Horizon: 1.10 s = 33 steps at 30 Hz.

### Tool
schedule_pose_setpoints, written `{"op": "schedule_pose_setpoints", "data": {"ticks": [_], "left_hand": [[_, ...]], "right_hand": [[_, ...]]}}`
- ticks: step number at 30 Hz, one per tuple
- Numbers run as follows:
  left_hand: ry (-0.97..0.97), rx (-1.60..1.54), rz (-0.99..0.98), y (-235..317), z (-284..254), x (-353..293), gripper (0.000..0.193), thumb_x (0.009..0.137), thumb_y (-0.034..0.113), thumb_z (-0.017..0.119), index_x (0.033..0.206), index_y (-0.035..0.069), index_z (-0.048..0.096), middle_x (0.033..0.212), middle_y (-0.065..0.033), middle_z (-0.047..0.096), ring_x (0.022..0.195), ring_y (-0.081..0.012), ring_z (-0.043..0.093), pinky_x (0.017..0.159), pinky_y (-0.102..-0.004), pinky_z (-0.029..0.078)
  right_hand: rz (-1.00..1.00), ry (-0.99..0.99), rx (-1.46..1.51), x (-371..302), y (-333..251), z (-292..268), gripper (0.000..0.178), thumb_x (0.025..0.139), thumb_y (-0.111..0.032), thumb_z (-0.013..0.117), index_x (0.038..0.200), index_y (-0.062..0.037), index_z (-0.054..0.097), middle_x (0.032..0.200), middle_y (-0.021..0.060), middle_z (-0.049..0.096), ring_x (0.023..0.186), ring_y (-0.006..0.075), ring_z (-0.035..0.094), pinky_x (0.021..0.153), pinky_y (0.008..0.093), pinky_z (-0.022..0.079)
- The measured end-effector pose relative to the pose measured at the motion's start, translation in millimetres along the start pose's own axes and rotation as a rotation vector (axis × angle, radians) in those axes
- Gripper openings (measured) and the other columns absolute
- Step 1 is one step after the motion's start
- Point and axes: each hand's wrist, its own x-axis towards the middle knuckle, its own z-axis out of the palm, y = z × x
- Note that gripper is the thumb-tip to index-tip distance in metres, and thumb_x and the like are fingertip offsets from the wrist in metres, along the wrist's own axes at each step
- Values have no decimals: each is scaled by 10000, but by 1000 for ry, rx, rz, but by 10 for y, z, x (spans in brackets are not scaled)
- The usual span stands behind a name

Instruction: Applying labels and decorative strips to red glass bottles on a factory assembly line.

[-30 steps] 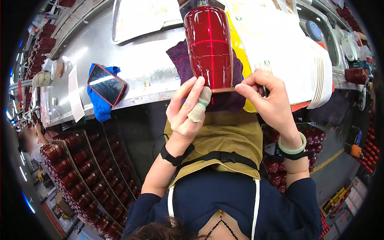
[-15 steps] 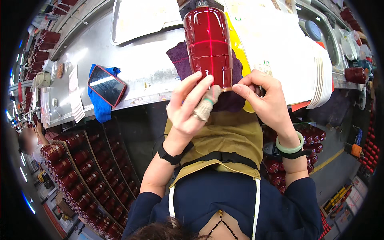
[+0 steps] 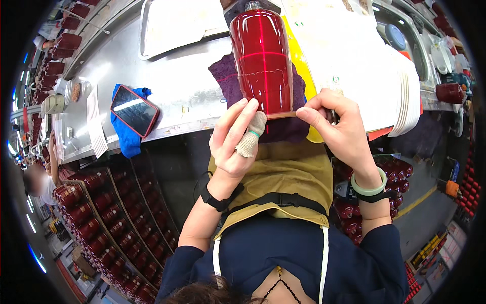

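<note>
A dark red glossy bottle lies on a folded purple cloth, its neck pointing away from me. A bright red laser cross falls on its face. At the base's left corner, my left hand grips the bottle with its fingertips. A knitted cover with a green band sheathes one of its digits. My right hand is closed in a pinch at the base's right corner, thumb tip against the edge. Something small and dark shows between its curled fingers; I cannot make out what it is.
Left on the metal bench a phone rests on a blue cloth, near a striped sheet. White sheets lie right, over a yellow strip. Racks of red bottles stand below; a person is far left.
My left hand has drawn back slightly down and left along the bottle's base. The bottle has turned a little, its lower edge showing more. My right hand has barely moved.
</note>
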Motion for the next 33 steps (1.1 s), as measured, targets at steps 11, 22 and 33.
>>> {"op": "schedule_pose_setpoints", "data": {"ticks": [11, 22, 33], "left_hand": [[1, 47, 26, 33, 39, 11, 379, 763, -90, 797, 1129, -100, 697, 1185, -158, 713, 1078, -310, 674, 895, -364, 581], [55, 22, 40, 79, 121, 135, 340, 736, -66, 851, 1056, 14, 768, 1180, -150, 712, 1045, -307, 685, 859, -362, 599], [3, -58, -110, 8, 20, 133, 447, 702, -68, 865, 1133, -47, 744, 1268, -183, 697, 1116, -285, 685, 941, -361, 570]], "right_hand": [[1, 9, -27, 12, 69, 29, 192, 878, -143, 792, 840, 27, 712, 706, 52, 606, 626, 126, 475, 600, 299, 404], [40, 21, 1, 35, 123, 85, 192, 882, -146, 783, 840, 29, 717, 706, 63, 623, 633, 133, 498, 606, 303, 419], [-6, -14, 120, -26, 32, 51, 149, 914, -132, 752, 880, 2, 697, 738, 27, 584, 681, 106, 493, 636, 267, 393]]}}
